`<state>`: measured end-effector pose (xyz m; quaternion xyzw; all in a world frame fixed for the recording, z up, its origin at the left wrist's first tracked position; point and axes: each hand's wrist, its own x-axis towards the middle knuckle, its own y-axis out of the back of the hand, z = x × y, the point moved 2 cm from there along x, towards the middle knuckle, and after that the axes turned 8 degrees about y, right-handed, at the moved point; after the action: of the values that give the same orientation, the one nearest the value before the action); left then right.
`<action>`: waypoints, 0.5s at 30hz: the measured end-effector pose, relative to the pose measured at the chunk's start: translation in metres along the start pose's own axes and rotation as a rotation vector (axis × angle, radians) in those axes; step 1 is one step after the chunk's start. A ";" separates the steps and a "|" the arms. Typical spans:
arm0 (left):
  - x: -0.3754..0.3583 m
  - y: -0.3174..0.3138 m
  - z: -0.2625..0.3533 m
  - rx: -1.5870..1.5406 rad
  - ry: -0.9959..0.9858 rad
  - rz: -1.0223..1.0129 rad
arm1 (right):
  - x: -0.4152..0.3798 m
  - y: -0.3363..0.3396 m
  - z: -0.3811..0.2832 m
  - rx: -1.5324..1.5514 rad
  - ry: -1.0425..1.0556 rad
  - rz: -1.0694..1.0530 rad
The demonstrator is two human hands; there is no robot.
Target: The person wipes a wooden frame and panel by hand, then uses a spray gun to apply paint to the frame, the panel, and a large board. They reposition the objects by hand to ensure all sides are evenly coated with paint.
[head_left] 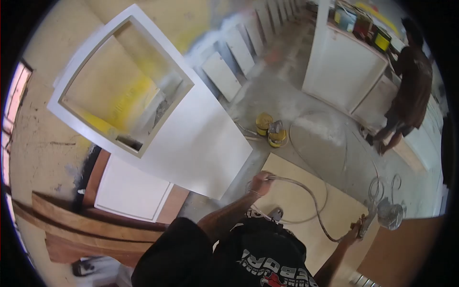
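Note:
My left hand (261,184) is closed around the air hose (306,187), which curves across to the spray gun. My right hand (354,232) grips the spray gun (364,225) by its handle, out to the right. A paint-spattered cup (389,215) sits on the gun's far side. Left of my hands stands a white door panel (201,143) with a large framed opening in its upper part. Below both hands a pale wooden board (291,177) lies on the floor.
Yellow paint cans (277,138) stand on the floor ahead. Several white panels (221,75) lean along the wall. Another person (412,86) is at a white cabinet (342,67) at right. Hose loops (346,148) trail over the floor. Curved wooden pieces (95,225) lie lower left.

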<state>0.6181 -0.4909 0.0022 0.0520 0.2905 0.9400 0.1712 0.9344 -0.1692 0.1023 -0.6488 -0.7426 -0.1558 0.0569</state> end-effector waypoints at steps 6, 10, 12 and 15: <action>0.059 -0.076 0.124 -0.487 -0.035 -0.103 | 0.052 -0.012 0.010 -0.064 0.234 -0.157; 0.116 -0.110 0.183 -0.604 -0.077 -0.176 | 0.106 -0.067 -0.003 -0.198 0.334 -0.173; 0.158 -0.135 0.199 -0.715 -0.164 -0.161 | 0.134 -0.109 -0.019 -0.222 0.349 -0.156; 0.238 -0.170 0.231 -0.733 -0.189 -0.184 | 0.189 -0.170 -0.032 -0.240 0.382 -0.139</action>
<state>0.4901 -0.1535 0.0961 0.0473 -0.0784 0.9532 0.2881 0.7347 -0.0186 0.1600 -0.5569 -0.7374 -0.3665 0.1081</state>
